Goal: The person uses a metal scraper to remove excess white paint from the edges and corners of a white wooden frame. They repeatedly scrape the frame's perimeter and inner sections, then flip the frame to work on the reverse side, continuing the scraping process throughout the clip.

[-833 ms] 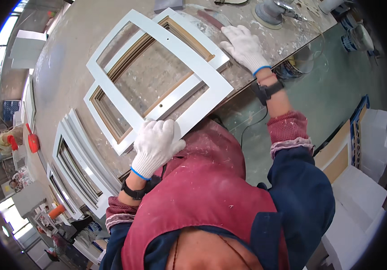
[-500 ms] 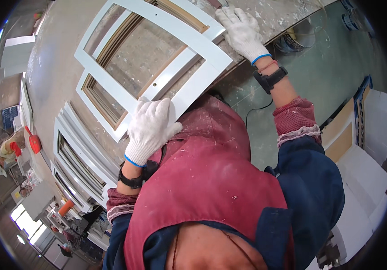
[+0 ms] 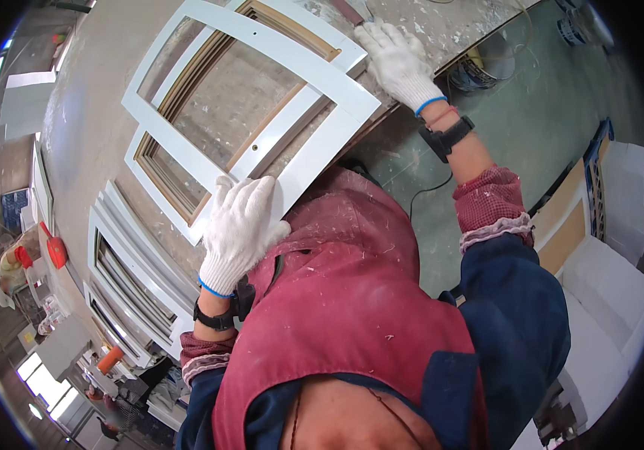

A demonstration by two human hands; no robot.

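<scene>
Two white arched window-like frames lie stacked and crossed on the worktable. The upper white frame (image 3: 307, 56) has a curved side, and the lower white frame (image 3: 273, 139) shows brown grooved inner edges. My left hand (image 3: 238, 232), in a white knit glove, rests on the frames' near corner with fingers stretched out and thumb apart. In a matching glove, my right hand (image 3: 401, 64) lies flat and open at the table's edge, just right of the frames. By its fingertips is a narrow brown strip-like piece (image 3: 347, 11); I cannot tell whether they touch it.
More white frames (image 3: 138, 262) are stacked at the left on the paint-spotted worktable (image 3: 86, 127). A red dustpan-like tool (image 3: 55, 246) lies farther left. Below the right table edge stands a bucket (image 3: 479, 71). White panels (image 3: 607, 300) lean at the right. Another person (image 3: 13, 274) is at far left.
My left hand has slid slightly down and left, its fingers now flatter on the frame. The right hand has shifted slightly, uncovering more of the brown strip. The frames sit nearly as before.
</scene>
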